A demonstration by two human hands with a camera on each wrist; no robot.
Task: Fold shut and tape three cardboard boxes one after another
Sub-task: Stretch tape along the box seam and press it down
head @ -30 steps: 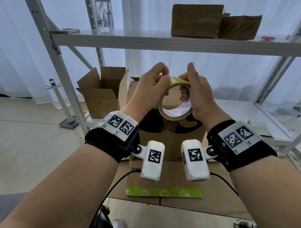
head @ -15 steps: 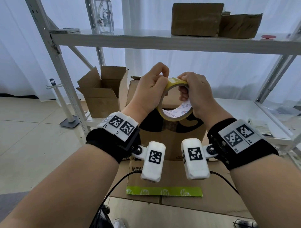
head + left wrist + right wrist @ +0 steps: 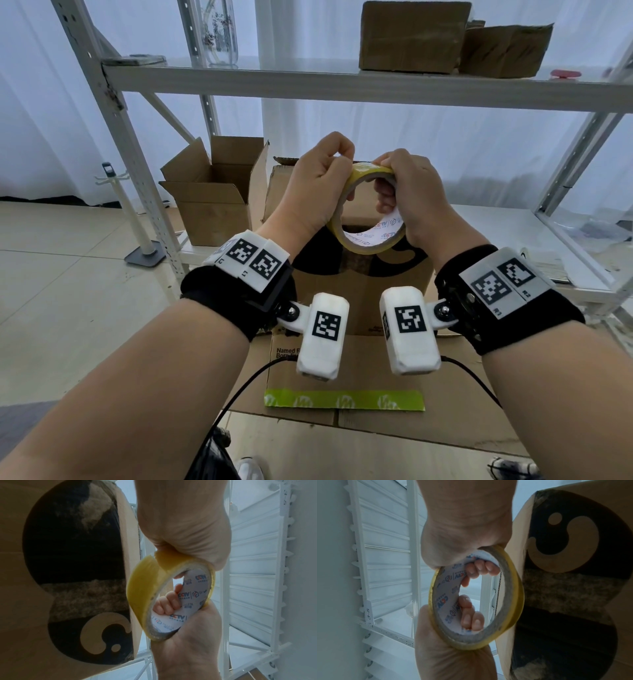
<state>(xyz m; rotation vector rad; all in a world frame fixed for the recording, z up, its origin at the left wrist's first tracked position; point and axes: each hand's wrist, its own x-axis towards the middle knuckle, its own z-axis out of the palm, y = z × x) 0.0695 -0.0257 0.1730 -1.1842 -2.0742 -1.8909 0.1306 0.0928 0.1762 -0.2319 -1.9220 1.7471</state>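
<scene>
Both hands hold a yellow tape roll [image 3: 368,245] upright at chest height, above a big cardboard box [image 3: 359,294] with black print. My left hand [image 3: 344,178] grips the roll's left side, with fingers hooked through the core and thumb and forefinger bent over the top rim. My right hand [image 3: 385,186] grips the right side, fingers curled inside the core and thumb on the top. In the left wrist view a short tape end stands off the tape roll [image 3: 137,591]. The right wrist view shows fingertips of both hands inside the tape roll [image 3: 513,601].
A smaller open box [image 3: 215,192] stands on the low shelf [image 3: 496,226] at the left. Two more boxes [image 3: 414,36] sit on the upper shelf [image 3: 308,82]. A flap with a green tape strip [image 3: 344,399] juts toward me. White rack posts [image 3: 113,137] flank the space.
My right forefinger, straight up a second ago, has curled down onto the roll's top. The left forefinger has bent over the rim. The roll has barely moved.
</scene>
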